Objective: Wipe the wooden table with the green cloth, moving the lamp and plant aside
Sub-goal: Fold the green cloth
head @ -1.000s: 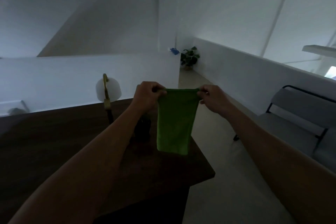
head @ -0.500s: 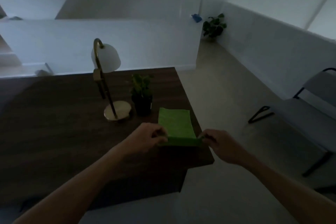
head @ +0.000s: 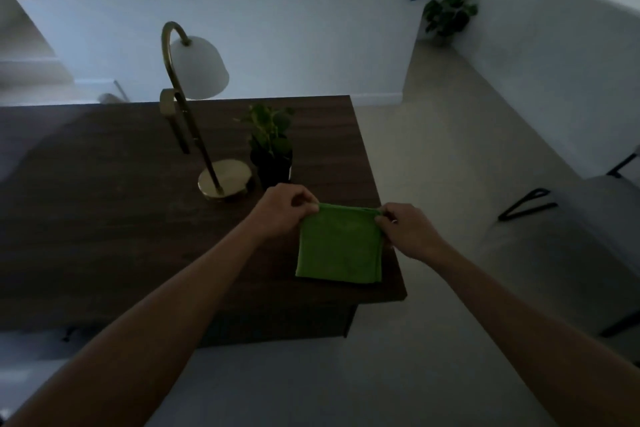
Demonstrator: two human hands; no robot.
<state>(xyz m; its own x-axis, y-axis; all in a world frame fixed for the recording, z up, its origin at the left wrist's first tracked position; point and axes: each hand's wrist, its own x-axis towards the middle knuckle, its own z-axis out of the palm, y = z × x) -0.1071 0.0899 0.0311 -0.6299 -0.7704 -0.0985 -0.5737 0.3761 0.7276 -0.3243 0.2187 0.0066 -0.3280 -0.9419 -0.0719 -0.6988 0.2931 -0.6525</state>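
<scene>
A folded green cloth (head: 339, 246) lies near the right front corner of the dark wooden table (head: 104, 218). My left hand (head: 282, 208) pinches the cloth's far left corner and my right hand (head: 405, 229) pinches its far right corner. Just beyond my left hand stands a small plant (head: 272, 146) in a black pot. Left of the pot is a brass lamp (head: 221, 180) with a round base, an arched stem and a white dome shade.
A low white wall runs behind the table. On the floor to the right stands a grey chair (head: 588, 218) with black legs. A larger potted plant (head: 450, 14) sits in the far corner, and pale floor lies between table and chair.
The cloth hung in the air between my hands a second ago. It came down flat onto the table, then was folded over itself, and my hands now pinch its far edge.
</scene>
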